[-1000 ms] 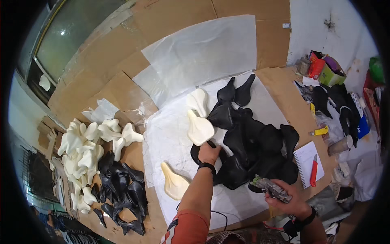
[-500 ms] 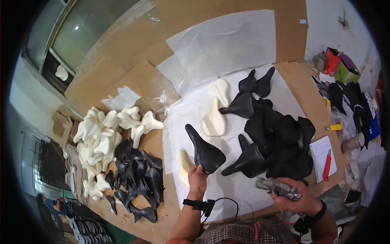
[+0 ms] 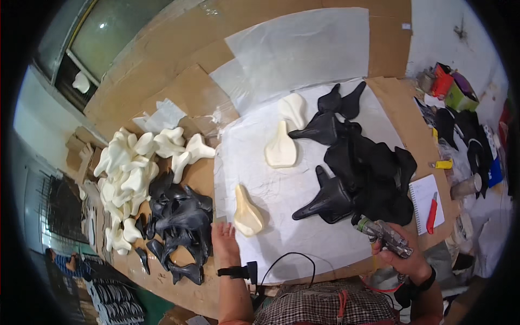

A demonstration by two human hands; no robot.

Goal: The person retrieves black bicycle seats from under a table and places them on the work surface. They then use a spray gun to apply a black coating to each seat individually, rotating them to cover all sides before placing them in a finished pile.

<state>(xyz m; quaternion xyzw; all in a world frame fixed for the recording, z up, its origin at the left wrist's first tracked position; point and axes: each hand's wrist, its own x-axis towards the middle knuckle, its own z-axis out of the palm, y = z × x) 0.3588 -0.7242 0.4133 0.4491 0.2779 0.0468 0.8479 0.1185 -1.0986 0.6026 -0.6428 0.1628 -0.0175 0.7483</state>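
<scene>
My left hand (image 3: 225,239) is open and holds nothing, beside the pile of black bicycle saddles (image 3: 187,216) on the left. To its right, a cream foam saddle pad (image 3: 248,214) lies on the white sheet. Gripped in my right hand (image 3: 403,260) is a grey metal hand tool with a greenish end (image 3: 387,238); its exact kind I cannot make out. Just beyond the tool lies a heap of black saddles and covers (image 3: 368,173). Two more cream pads (image 3: 281,149) rest near the sheet's far middle.
Cream foam pads (image 3: 127,173) are heaped at the left. A notepad (image 3: 420,195) with a red utility knife (image 3: 432,215) on it lies at the right, near a yellow cutter (image 3: 443,164) and a cup (image 3: 467,187). Cardboard (image 3: 390,40) backs the table.
My left hand has moved left and let go of the black saddle, which now lies on the left pile. My right hand has moved slightly right with the tool.
</scene>
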